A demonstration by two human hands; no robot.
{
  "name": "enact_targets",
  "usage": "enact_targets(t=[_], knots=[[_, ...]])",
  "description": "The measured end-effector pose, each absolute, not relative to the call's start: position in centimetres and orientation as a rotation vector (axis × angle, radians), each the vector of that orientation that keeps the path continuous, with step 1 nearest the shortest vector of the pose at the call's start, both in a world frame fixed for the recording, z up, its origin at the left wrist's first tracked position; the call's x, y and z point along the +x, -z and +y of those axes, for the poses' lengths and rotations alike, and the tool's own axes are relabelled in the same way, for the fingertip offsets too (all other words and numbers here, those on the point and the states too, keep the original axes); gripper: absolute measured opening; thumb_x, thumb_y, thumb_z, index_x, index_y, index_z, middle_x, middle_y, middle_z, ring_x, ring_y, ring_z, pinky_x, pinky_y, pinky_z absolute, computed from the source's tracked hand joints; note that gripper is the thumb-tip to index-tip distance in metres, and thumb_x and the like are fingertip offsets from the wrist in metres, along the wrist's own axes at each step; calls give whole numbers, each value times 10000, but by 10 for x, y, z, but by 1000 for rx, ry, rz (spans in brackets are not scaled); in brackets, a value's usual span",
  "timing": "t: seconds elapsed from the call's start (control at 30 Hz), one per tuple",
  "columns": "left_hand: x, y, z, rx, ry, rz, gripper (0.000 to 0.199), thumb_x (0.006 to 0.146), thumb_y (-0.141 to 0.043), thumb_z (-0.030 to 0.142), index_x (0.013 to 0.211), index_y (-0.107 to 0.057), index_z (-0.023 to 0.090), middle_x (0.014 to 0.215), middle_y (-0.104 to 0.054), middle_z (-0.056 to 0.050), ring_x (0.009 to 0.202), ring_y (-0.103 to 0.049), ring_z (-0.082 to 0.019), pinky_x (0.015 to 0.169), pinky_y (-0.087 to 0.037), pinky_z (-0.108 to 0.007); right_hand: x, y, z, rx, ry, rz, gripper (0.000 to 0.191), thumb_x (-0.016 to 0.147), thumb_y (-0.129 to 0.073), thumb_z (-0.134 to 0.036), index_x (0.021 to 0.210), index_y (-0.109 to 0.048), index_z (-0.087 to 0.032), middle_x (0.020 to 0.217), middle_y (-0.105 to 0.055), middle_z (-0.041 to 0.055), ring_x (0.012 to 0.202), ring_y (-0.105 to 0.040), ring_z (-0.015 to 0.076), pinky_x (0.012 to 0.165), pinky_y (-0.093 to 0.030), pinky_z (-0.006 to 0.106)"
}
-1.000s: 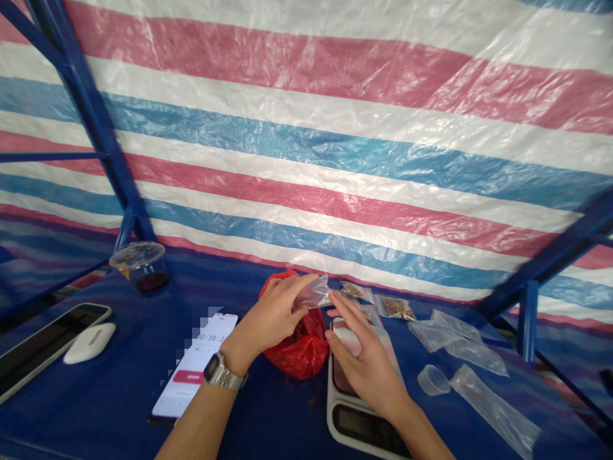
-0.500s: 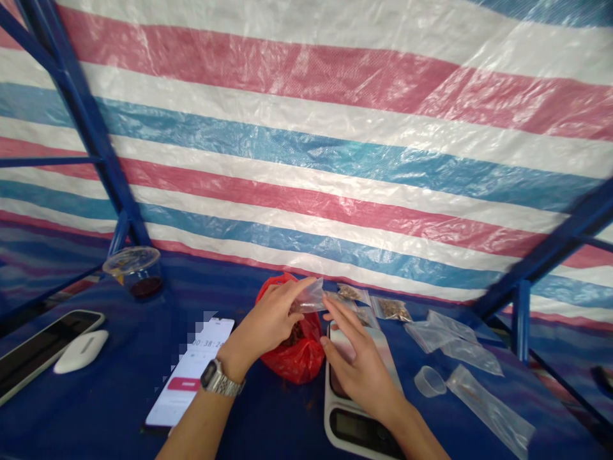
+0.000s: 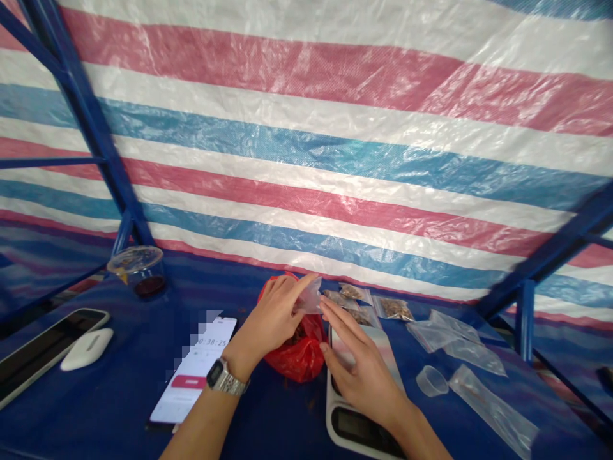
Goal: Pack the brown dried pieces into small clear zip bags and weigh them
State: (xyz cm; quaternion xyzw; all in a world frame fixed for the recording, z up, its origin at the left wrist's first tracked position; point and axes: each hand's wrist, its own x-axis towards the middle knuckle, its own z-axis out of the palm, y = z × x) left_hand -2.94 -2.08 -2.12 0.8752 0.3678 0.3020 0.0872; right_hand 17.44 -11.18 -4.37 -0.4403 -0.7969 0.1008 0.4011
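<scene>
My left hand [image 3: 275,319], with a metal watch [image 3: 225,377] on its wrist, is closed on a small clear plastic bag [image 3: 311,297]. It holds the bag above a red plastic bag [image 3: 301,358] that has brown dried pieces inside. My right hand [image 3: 359,364] has its fingers stretched out and the thumb apart. Its fingertips are at the right edge of the clear bag; whether they press on it I cannot tell. Below my right hand lies a white kitchen scale [image 3: 335,431], partly covered by the hand.
Filled small bags [image 3: 393,308] lie behind the scale. To the right are flat clear bags [image 3: 474,354], a small plastic cup [image 3: 431,381] and a long clear bag [image 3: 498,409]. At left are a phone showing a timer [image 3: 191,377], a white case [image 3: 87,349], a dark phone [image 3: 48,351] and a lidded tub [image 3: 143,275].
The clear bag's mouth is more crumpled and turned at my left fingertips. Both hands have stayed almost in place, and the view has shifted slightly.
</scene>
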Motion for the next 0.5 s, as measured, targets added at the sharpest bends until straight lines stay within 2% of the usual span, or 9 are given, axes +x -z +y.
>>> enact_targets(t=[0.23,0.33,0.5], knots=[[-31,21,-19,2623,-930,1108,649,955,-504,60,1549,-407,305,1408,-625,-77,1299,-556,-256,1129,-407,-458,175,46,-111,-1121,-238,-2029,669,1021,-526,-190,1643,-325,-329,1670,-400,42,1526,-411,236,1254,-387,443],[-31,23,-18,2614,-905,1100,643,949,-492,45,1542,-421,283,1414,-633,-79,1301,-556,-248,1148,-383,-464,176,48,-109,-1135,-221,-2002,638,1029,-510,-192,1633,-352,-322,1656,-424,55,1515,-429,242,1242,-406,455],[-31,24,-18,2598,-894,1113,672,929,-503,52,1547,-428,308,1422,-628,-70,1318,-529,-263,1160,-366,-489,178,49,-105,-1216,-169,-1915,567,1030,-512,-214,1583,-446,-320,1619,-479,64,1481,-477,257,1220,-441,476]])
